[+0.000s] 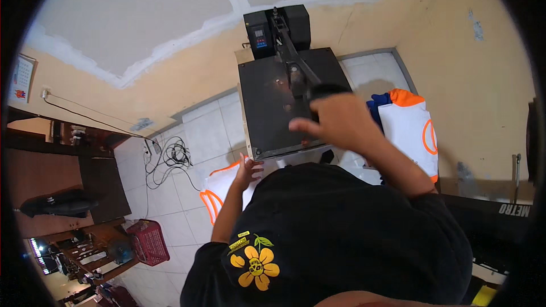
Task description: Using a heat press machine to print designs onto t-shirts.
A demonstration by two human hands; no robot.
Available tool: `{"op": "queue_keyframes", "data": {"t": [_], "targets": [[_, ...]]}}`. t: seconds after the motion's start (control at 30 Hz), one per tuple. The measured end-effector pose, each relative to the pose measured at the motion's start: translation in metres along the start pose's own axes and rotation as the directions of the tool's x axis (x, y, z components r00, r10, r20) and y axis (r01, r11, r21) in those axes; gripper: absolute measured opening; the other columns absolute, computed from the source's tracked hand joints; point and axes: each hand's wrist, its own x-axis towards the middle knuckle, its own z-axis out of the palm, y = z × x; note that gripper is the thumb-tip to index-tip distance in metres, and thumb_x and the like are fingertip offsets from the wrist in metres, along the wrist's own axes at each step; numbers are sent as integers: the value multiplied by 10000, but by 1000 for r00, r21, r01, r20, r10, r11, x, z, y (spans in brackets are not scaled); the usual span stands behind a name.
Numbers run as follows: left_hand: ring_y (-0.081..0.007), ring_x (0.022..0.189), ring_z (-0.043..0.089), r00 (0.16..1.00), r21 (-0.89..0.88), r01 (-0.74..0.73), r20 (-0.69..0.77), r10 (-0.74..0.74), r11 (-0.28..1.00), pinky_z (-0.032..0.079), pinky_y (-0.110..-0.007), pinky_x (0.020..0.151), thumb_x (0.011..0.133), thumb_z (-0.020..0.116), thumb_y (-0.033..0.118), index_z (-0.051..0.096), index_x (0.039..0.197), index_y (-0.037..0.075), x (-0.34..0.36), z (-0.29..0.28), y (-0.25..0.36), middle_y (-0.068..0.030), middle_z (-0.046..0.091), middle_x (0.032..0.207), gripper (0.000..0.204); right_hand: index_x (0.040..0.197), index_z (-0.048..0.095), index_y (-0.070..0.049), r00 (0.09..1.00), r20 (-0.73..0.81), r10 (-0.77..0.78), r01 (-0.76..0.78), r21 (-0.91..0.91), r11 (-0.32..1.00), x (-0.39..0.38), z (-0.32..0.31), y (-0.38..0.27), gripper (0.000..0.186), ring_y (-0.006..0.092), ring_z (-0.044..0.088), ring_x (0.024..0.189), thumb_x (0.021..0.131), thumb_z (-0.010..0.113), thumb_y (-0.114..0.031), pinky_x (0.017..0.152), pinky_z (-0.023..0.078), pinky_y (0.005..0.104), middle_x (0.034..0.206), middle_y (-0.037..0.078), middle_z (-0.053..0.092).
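Observation:
In front of me stands a black heat press (272, 99) with a flat, square top plate and a long lever running toward me. My right hand (341, 119) is at the lever's black handle (327, 90), its fingers curled against the grip and its thumb stretched out to the left over the plate. At the press's near left corner, my left hand (245, 173) has its fingers apart, close to the plate's edge. Beneath that hand lies a white garment with orange trim (219, 185). What lies under the press plate is hidden.
A stack of white and orange garments (406, 131) sits right of the press. Coiled black cables (175, 152) lie on the tiled floor at left, with a red plastic basket (149, 243) farther down. A plastered wall (199, 74) rises behind the press.

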Motion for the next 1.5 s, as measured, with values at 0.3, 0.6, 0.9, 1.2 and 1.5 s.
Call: {"op": "queue_keyframes", "data": {"t": [0.3,0.6,0.9,1.2,1.5], "targets": [[-244,1049,534,990,224,63,-135,-33,972,418,-452,866,825,522,600,457,1232,107,0,11,13,-78,494,1225,643,832,575,-4,904,421,69,-226,335,915,-8,116,28,650,357,614,787,849,420,-635,694,465,425,787,190,627],[-197,966,560,974,286,24,-222,42,958,422,-391,808,783,629,526,495,1161,106,4,20,9,-52,571,1106,581,998,560,-10,991,107,77,-103,268,958,-13,131,26,555,288,540,1034,878,465,-543,827,446,395,1042,148,576],[-195,981,549,980,327,10,-189,55,945,401,-387,826,798,624,502,499,1198,113,8,13,9,-50,577,1105,571,1117,556,-97,968,-249,-23,24,1,1000,-19,146,27,471,290,375,1242,844,543,-481,980,270,535,1238,106,481],[-208,1035,541,983,241,67,-185,-22,968,388,-402,862,796,618,518,498,1207,120,17,11,2,-56,567,1144,584,1108,563,-109,994,-114,7,-4,26,1000,-16,153,25,424,349,345,1247,834,552,-432,953,290,527,1247,110,469],[-193,990,572,987,198,-46,-142,75,979,381,-377,838,798,629,478,508,1172,99,27,7,-9,-48,578,1085,546,1103,568,-115,995,-96,35,-33,28,999,-18,149,22,407,356,365,1219,836,547,-421,950,297,504,1230,94,479]]}}
